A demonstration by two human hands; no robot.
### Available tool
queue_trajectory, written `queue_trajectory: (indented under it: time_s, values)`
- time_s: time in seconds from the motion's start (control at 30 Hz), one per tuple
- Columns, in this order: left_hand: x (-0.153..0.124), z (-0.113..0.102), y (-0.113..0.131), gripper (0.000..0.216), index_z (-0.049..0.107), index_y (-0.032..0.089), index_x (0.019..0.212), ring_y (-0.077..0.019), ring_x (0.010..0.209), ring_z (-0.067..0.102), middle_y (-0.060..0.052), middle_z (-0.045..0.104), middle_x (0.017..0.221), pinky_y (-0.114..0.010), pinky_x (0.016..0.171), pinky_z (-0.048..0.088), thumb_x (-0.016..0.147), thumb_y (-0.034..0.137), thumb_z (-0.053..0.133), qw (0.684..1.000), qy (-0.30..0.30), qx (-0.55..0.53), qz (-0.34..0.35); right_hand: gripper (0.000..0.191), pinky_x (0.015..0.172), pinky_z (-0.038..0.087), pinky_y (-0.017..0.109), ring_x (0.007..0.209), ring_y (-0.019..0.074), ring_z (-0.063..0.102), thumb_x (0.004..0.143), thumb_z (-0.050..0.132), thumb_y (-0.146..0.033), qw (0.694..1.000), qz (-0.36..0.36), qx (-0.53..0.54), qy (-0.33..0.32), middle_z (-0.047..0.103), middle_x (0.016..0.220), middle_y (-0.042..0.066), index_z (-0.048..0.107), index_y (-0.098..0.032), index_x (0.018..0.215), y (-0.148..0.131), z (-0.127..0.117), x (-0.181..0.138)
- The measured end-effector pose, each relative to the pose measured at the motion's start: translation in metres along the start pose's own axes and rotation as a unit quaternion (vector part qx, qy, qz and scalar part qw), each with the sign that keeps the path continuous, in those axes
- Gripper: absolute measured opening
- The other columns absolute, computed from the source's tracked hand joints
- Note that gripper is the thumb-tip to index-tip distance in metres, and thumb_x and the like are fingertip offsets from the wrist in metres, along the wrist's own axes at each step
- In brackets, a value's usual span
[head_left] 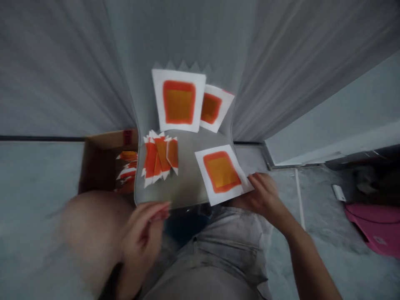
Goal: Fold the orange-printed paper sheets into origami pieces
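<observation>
My right hand (262,198) grips the right corner of a white paper square (221,173) printed with a red-orange and amber block, above the right front of a grey chair seat (187,166). Curled and closed, my left hand (145,229) is near the seat's front left edge, with nothing visible in its fingers. Just beyond it lies a group of folded orange paper pieces (159,158) with pointed white ends. Two more printed squares, a larger one (179,102) and a partly covered one (212,108), lean at the back of the seat.
Left of the chair, a cardboard box (108,139) on the floor contains more folded orange pieces (126,171). Grey curtain-like fabric (62,62) flanks the chair. On the right are a pale panel (337,108), a pink item (375,229) and a small white object (338,193).
</observation>
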State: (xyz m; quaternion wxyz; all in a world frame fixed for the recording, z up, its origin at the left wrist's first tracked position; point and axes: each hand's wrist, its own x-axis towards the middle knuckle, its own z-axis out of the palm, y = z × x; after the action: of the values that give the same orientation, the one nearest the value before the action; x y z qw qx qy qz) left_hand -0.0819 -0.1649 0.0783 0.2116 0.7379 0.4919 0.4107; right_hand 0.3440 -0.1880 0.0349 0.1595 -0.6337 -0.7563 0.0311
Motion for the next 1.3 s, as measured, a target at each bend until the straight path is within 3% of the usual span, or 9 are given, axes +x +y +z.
queue_trajectory:
  time_s: [0.1,0.2,0.27,0.37,0.53,0.73,0.87,1.03,1.3]
  values:
    - [0.01,0.047,-0.007,0.036,0.067,0.031,0.135,-0.0194,0.111,0.072,-0.005,0.073,0.123,-0.034,0.095,0.062,0.103,0.02,0.054,0.989,-0.127,0.013,0.072,0.099,0.117,0.046,0.063,0.156,0.0425,0.037,0.084,0.073,-0.024,0.997,0.007,-0.027,-0.069,0.033,0.171,0.02,0.023,-0.026,0.17,-0.003,0.024,-0.008]
    - [0.02,0.092,-0.021,0.057,0.054,0.025,0.153,-0.0323,0.148,0.05,-0.012,0.055,0.157,-0.052,0.12,0.048,0.098,0.032,0.067,0.95,-0.224,0.086,0.198,0.08,0.12,0.041,0.064,0.15,0.0386,0.048,0.091,0.062,-0.018,0.997,0.012,-0.048,-0.065,0.046,0.164,0.021,0.034,-0.021,0.166,-0.011,0.041,-0.003]
    - [0.024,0.111,-0.029,0.071,0.047,0.024,0.159,-0.0359,0.154,0.042,-0.014,0.047,0.165,-0.058,0.123,0.041,0.095,0.038,0.072,0.929,-0.255,0.128,0.237,0.062,0.118,0.045,0.061,0.139,0.0341,0.06,0.098,0.053,-0.016,0.998,0.016,-0.05,-0.041,0.058,0.154,0.02,0.047,-0.02,0.16,-0.016,0.044,0.002]
    - [0.026,0.125,-0.038,0.059,0.053,0.027,0.154,-0.0323,0.152,0.046,-0.012,0.055,0.159,-0.057,0.123,0.041,0.098,0.031,0.069,0.927,-0.238,0.167,0.235,0.046,0.108,0.054,0.055,0.125,0.032,0.069,0.102,0.051,-0.018,0.999,0.014,-0.038,-0.015,0.068,0.142,0.015,0.065,-0.024,0.145,-0.019,0.042,0.007]
    - [0.022,0.129,-0.044,0.039,0.067,0.031,0.139,-0.0278,0.146,0.054,-0.007,0.066,0.147,-0.054,0.123,0.043,0.101,0.026,0.064,0.941,-0.19,0.147,0.238,0.039,0.1,0.061,0.05,0.119,0.0299,0.072,0.102,0.054,-0.019,1.0,-0.008,0.016,0.015,0.073,0.135,0.011,0.073,-0.028,0.135,-0.022,0.041,0.005]
    - [0.02,0.124,-0.046,0.058,0.052,0.023,0.155,-0.0314,0.151,0.048,-0.014,0.052,0.16,-0.053,0.124,0.043,0.1,0.032,0.067,0.954,-0.127,0.151,0.228,0.033,0.1,0.06,0.047,0.114,0.0262,0.074,0.106,0.051,-0.021,0.994,-0.05,0.076,0.06,0.08,0.119,0.007,0.076,-0.026,0.128,-0.045,0.041,0.02]
    - [0.024,0.123,-0.048,0.056,0.054,0.024,0.152,-0.0329,0.152,0.045,-0.017,0.05,0.16,-0.053,0.12,0.048,0.099,0.031,0.068,0.97,-0.052,0.15,0.182,0.032,0.099,0.061,0.047,0.114,0.0264,0.073,0.107,0.051,-0.025,0.989,-0.043,0.1,0.097,0.08,0.117,0.008,0.076,-0.026,0.127,-0.068,0.038,0.034]
    - [0.035,0.116,-0.054,0.031,0.073,0.028,0.129,-0.0274,0.137,0.057,-0.009,0.07,0.134,-0.049,0.115,0.052,0.1,0.02,0.064,0.982,0.02,0.101,0.16,0.032,0.098,0.061,0.047,0.109,0.0252,0.075,0.107,0.05,-0.026,0.985,-0.031,0.139,0.102,0.081,0.115,0.007,0.078,-0.028,0.124,-0.081,0.039,0.039]
    - [0.031,0.104,-0.064,0.019,0.08,0.028,0.113,-0.0223,0.109,0.069,-0.003,0.08,0.109,-0.042,0.101,0.054,0.101,0.023,0.066,0.984,0.015,0.067,0.162,0.026,0.103,0.057,0.047,0.116,0.0266,0.074,0.106,0.056,-0.025,0.989,-0.067,0.103,0.083,0.083,0.109,0.007,0.08,-0.026,0.116,-0.065,0.041,0.049]
